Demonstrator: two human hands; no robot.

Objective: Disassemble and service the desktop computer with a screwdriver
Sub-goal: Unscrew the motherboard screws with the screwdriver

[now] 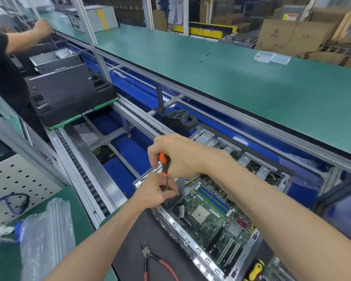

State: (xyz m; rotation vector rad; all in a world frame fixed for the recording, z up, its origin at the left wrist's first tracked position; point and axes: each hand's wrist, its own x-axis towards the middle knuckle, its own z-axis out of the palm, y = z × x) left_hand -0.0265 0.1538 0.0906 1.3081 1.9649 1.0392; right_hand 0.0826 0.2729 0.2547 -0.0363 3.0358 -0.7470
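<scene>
An open desktop computer case lies on its side in front of me, its green motherboard with blue memory slots exposed. My right hand grips the orange-and-black handle of a screwdriver held upright over the case's far left corner. Just below it, my left hand pinches the screwdriver's shaft near the tip. The tip and whatever it touches are hidden behind my left fingers.
Red-handled cutters lie on the dark mat near me. A yellow-handled tool rests at the case's near corner. A cable coil lies beyond. Another person works at black cases on the left. Bubble wrap sits bottom left.
</scene>
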